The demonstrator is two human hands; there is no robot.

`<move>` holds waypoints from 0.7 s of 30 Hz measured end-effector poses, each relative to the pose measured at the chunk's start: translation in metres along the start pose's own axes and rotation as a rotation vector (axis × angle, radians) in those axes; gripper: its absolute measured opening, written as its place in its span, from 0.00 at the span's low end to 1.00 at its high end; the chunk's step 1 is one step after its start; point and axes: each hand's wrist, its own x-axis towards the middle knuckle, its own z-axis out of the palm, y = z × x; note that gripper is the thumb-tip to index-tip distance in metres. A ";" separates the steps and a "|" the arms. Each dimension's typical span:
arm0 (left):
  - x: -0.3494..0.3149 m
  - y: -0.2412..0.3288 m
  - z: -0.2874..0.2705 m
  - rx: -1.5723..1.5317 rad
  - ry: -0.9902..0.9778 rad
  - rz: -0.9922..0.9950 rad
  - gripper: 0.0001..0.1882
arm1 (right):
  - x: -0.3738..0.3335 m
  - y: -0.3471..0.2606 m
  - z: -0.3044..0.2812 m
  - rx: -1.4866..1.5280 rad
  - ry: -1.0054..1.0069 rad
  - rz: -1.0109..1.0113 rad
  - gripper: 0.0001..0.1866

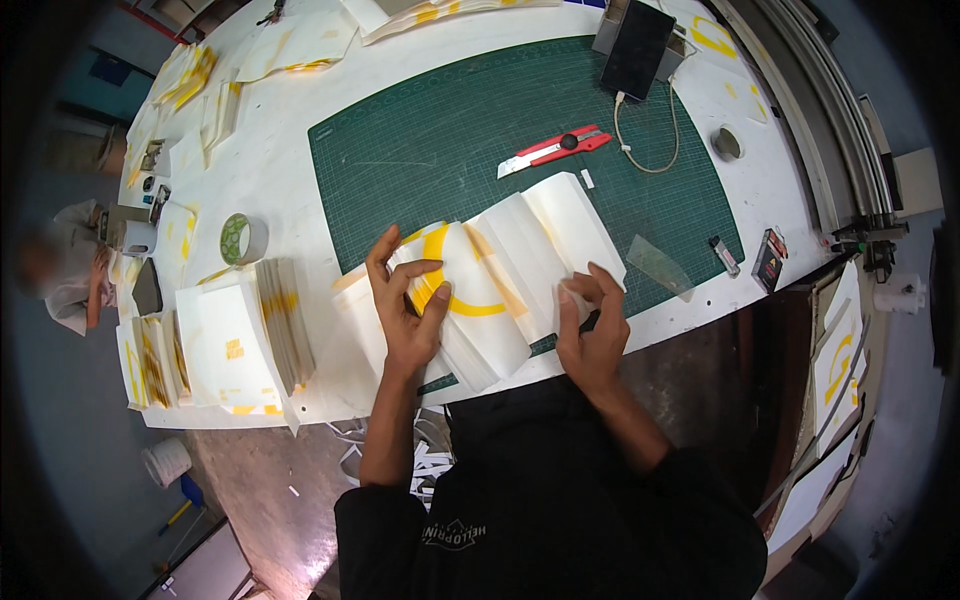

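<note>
Both hands work on a fanned set of white sheets (510,270) bearing yellow curved markings, lying at the near edge of the green cutting mat (430,150) on the white counter (280,130).

Left hand (408,300): palm down on the left part of the sheets, fingers (378,262) spread and partly curled, tips pressing the paper beside the yellow arc. Not closed around anything; it rests on top of the sheets.

Right hand (592,325): at the right lower corner of the sheets, fingers bent together and pinching the paper edge near the thumb. Grip appears closed on the sheet edge.

The sheets overlap one another like a fan, the farthest ones reaching up onto the mat, the nearest ones overhanging toward the counter edge.

Surroundings: red utility knife (553,150) on the mat, beyond the sheets and well apart from both hands. A clear plastic scraper (660,266) lies just right of the sheets. A dark phone (636,48) stands propped at the far mat edge with a looped cable (650,135) below it. A roll of tape (240,238) sits left of the mat. A stack of white and yellow sheets (235,340) lies left of the left hand, near the counter's front edge. Another person (70,270) is at the far left, beyond the counter end.
</note>
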 end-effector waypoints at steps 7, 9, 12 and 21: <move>-0.002 -0.008 -0.005 -0.104 -0.016 -0.003 0.11 | 0.022 -0.027 0.007 -0.048 -0.036 0.180 0.25; -0.003 -0.007 -0.006 -0.100 -0.030 0.017 0.10 | 0.017 -0.035 0.013 -0.096 0.042 -0.069 0.25; -0.001 -0.007 -0.005 -0.025 -0.043 0.052 0.11 | 0.011 -0.063 0.018 -0.013 -0.093 -0.318 0.21; 0.000 -0.008 -0.004 -0.038 -0.022 -0.001 0.14 | 0.007 -0.021 -0.011 -0.062 -0.014 -0.197 0.19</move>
